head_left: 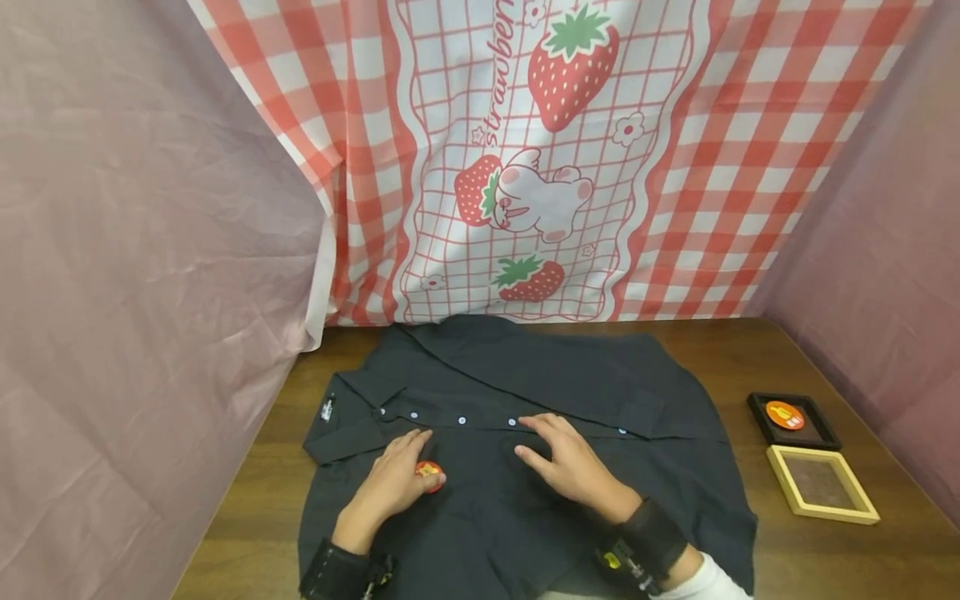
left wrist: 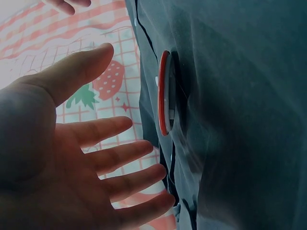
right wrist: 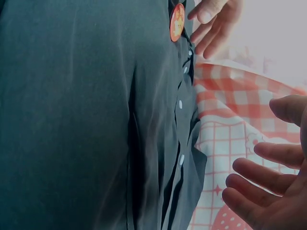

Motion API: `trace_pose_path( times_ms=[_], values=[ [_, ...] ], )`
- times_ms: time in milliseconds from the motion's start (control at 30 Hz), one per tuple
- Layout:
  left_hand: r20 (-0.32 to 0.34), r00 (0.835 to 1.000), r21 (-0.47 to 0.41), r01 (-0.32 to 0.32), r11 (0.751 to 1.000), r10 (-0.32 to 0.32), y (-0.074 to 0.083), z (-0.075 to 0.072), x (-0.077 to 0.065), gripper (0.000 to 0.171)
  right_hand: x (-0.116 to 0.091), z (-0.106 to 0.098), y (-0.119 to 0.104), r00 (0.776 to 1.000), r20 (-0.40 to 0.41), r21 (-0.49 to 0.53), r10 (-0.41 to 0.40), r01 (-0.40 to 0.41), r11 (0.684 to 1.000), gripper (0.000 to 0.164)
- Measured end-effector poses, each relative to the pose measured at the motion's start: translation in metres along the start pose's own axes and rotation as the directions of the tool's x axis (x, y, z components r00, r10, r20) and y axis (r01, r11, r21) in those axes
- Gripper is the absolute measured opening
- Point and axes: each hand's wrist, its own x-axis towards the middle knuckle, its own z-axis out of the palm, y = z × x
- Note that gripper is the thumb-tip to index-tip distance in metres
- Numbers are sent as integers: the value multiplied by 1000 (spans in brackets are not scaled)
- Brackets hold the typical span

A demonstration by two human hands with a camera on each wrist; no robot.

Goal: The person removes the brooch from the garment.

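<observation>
A dark button-up shirt (head_left: 487, 483) lies spread over the table, its collar (head_left: 348, 417) toward the left. Small pale buttons run across it along the placket. On the shirt front sits a round red-orange pin badge (head_left: 427, 470), which stands up from the cloth in the left wrist view (left wrist: 163, 93). My left hand (head_left: 392, 477) hovers over the shirt beside this badge, its thumb overlapping it in the head view; the fingers are spread and hold nothing. Farther right, my right hand (head_left: 573, 467) hangs above the shirt near a button (head_left: 512, 422), fingers extended and nothing in them.
At the table's right side lies a black frame (head_left: 823, 423) with another round orange badge (head_left: 785, 415) in it. A pale wooden frame (head_left: 836, 514) lies just in front. A strawberry-print checked cloth (head_left: 705, 217) hangs behind the table, with pinkish drapes (head_left: 150, 250) at both sides.
</observation>
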Motion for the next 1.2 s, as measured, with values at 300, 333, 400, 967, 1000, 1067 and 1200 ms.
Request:
trace_pose_path(
  times_ms=[300,333,400,967,1000,1067,1200],
  values=[
    [9,1000,-7,4,1000,-4,-4,-2,-2,68,9,3,-6,1000,-2,-1,16,-16,1000,42],
    [4,1000,-7,2,1000,-2,-4,-2,-2,67,10,3,-7,1000,-1,-3,15,-15,1000,41],
    [-10,1000,-8,-3,1000,3,-5,-3,-2,67,13,2,-9,1000,5,-9,13,-13,1000,41],
    [-4,1000,-11,14,1000,-14,-8,-3,0,72,23,10,-13,987,154,20,-37,35,999,46],
    [-6,1000,-8,14,1000,-14,-8,-3,0,71,24,11,-14,988,152,25,-37,34,999,46],
    [-2,1000,-9,20,1000,-20,-7,-3,0,71,24,12,-15,988,152,30,-35,31,999,46],
    [14,1000,-11,28,1000,-27,-7,-5,0,71,25,19,-18,988,147,38,-42,37,999,46]
  ],
)
